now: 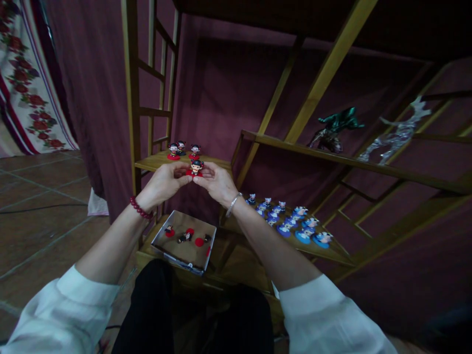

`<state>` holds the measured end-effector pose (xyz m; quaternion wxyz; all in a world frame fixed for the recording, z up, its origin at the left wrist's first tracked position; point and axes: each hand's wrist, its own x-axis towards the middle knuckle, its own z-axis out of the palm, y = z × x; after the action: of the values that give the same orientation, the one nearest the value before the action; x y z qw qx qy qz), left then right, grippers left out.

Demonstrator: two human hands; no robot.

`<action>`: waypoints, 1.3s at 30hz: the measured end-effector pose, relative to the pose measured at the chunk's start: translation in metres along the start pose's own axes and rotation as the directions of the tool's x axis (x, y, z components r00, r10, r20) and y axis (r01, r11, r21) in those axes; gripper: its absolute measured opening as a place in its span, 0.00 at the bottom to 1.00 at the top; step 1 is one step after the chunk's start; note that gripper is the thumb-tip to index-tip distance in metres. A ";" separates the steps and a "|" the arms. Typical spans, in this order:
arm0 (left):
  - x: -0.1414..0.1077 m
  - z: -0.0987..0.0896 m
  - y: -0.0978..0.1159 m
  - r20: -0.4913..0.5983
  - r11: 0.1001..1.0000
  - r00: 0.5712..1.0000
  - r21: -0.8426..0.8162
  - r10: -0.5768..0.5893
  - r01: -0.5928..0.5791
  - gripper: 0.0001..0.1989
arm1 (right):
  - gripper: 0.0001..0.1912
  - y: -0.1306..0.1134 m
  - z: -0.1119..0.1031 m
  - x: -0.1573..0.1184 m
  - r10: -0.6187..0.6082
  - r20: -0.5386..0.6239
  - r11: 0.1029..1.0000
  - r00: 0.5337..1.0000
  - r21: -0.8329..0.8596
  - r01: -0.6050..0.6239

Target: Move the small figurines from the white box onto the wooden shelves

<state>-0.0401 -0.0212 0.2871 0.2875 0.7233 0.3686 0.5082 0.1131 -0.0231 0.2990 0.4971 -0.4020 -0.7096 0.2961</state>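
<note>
Between my two hands is a small black-haired figurine (196, 167) on a red round base, held upright at the front of the small upper shelf (147, 162). My left hand (167, 183) grips the base from the left, and my right hand (217, 183) grips it from the right, thumbs almost meeting in front. Just behind stand similar figurines: one at the left (173, 151), one on a dark base (181, 147) and one at the right (195, 151). Below my hands, an open box (184, 255) holds several more figurines (185, 236) lying down.
Rows of blue and purple figurines (289, 223) stand on the lower right shelf (342, 254). Above them, a higher shelf (398, 173) bears a dark green sculpture (335, 130) and a clear one (398, 132). Wooden posts (131, 88) frame the left side.
</note>
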 end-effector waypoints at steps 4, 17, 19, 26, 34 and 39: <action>0.010 -0.001 -0.006 -0.050 0.984 0.998 0.173 -0.042 0.050 0.20 | 0.22 0.008 0.001 0.014 0.030 0.000 0.997 1.000 -0.067 -0.030; 0.014 -0.003 0.005 -0.058 0.824 0.997 0.567 0.054 -0.012 0.17 | 0.25 0.033 0.006 0.045 0.042 -0.039 0.899 0.998 -0.435 -0.055; 0.012 -0.003 0.003 -0.064 0.801 0.995 0.599 0.083 -0.028 0.16 | 0.24 0.031 0.006 0.046 0.057 -0.047 0.882 0.997 -0.465 -0.073; 0.010 -0.003 0.000 -0.014 0.673 0.985 0.732 0.171 -0.107 0.15 | 0.27 0.029 0.005 0.057 0.132 -0.108 0.836 0.985 -0.523 -0.169; 0.020 -0.003 -0.007 0.082 0.655 0.990 0.743 0.118 -0.140 0.17 | 0.31 0.036 0.000 0.074 0.150 -0.137 0.819 0.979 -0.537 -0.201; 0.025 -0.004 -0.007 0.138 0.672 0.984 0.719 0.114 -0.179 0.20 | 0.34 0.041 0.002 0.084 0.166 -0.151 0.818 0.975 -0.531 -0.221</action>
<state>-0.0404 0.0035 0.2954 -0.0501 0.8251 0.4688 0.3113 0.1071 0.0700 0.3041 0.3635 -0.6106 -0.6947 0.1112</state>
